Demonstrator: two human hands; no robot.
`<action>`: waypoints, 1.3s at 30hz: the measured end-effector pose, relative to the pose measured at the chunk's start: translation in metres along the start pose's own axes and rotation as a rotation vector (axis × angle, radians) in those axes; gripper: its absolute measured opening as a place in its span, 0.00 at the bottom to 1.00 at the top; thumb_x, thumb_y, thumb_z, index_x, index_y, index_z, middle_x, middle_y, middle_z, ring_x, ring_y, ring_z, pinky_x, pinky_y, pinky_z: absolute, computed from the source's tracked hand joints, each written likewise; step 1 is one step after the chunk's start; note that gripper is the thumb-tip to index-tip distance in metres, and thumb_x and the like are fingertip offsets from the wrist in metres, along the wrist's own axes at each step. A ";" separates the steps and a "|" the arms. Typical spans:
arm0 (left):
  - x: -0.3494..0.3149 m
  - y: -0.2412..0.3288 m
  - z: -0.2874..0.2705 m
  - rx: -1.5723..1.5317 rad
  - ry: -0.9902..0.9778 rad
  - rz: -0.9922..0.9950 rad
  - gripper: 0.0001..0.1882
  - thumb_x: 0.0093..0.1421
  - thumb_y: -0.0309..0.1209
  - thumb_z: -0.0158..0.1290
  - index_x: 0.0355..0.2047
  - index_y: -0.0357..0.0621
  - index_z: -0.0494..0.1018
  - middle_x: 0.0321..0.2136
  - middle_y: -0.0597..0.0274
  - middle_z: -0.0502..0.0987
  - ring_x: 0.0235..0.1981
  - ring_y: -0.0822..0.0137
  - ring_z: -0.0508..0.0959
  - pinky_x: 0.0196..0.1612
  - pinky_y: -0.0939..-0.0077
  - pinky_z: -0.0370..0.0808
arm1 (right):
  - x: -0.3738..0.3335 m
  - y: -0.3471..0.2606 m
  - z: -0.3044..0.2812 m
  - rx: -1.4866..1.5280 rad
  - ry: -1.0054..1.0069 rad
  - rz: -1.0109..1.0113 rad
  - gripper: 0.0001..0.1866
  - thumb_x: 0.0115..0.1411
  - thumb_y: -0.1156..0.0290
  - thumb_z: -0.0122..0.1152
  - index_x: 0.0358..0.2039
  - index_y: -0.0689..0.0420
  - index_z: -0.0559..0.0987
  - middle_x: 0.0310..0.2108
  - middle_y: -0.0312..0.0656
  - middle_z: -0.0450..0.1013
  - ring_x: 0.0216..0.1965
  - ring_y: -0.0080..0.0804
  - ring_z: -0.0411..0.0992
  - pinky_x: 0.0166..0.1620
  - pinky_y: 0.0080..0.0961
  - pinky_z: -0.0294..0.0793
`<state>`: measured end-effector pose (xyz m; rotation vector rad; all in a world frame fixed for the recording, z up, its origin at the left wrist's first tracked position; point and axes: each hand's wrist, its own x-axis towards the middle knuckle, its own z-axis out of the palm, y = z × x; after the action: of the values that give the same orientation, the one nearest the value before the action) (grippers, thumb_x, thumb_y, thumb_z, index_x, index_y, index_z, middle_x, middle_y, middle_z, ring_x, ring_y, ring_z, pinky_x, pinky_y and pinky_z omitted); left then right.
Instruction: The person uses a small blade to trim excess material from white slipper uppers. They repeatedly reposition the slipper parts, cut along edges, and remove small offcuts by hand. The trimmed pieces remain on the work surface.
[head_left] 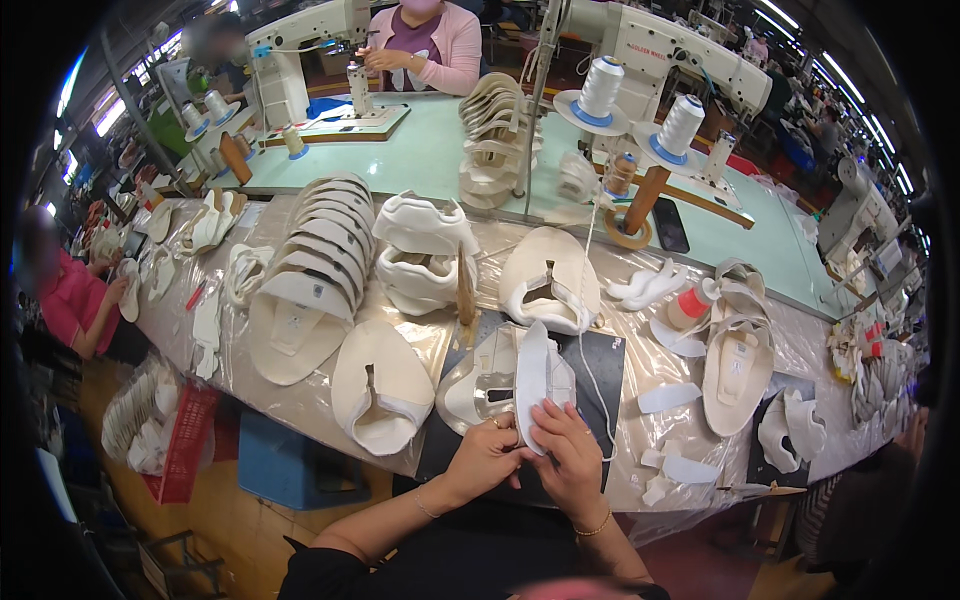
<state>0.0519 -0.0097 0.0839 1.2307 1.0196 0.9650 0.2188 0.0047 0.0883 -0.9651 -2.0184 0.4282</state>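
From the head view, my left hand (487, 455) and right hand (563, 452) are close together, both clamped on a white shoe piece (537, 385) held upright at the near edge of the table (420, 150). It sits over a dark mat (600, 370). A flat white shoe upper (380, 385) lies just left, a stack of uppers (318, 250) further back. A white thread (590, 330) runs down to my right hand.

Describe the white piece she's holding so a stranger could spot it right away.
Find the dark mat at the near table edge. Over it, the left hand and right hand pinch an upright white shoe piece. Every other piece lies flat or stacked.
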 end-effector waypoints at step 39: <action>0.001 -0.003 0.006 0.007 0.016 0.039 0.05 0.58 0.19 0.56 0.33 0.27 0.78 0.43 0.53 0.74 0.21 0.69 0.80 0.20 0.80 0.78 | -0.002 0.001 -0.004 0.027 0.022 0.014 0.14 0.48 0.72 0.71 0.35 0.60 0.79 0.46 0.45 0.77 0.54 0.46 0.73 0.60 0.45 0.68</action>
<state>0.0578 -0.0105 0.0816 1.2548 1.0160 1.0037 0.2234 0.0035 0.0889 -0.9636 -1.9822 0.4495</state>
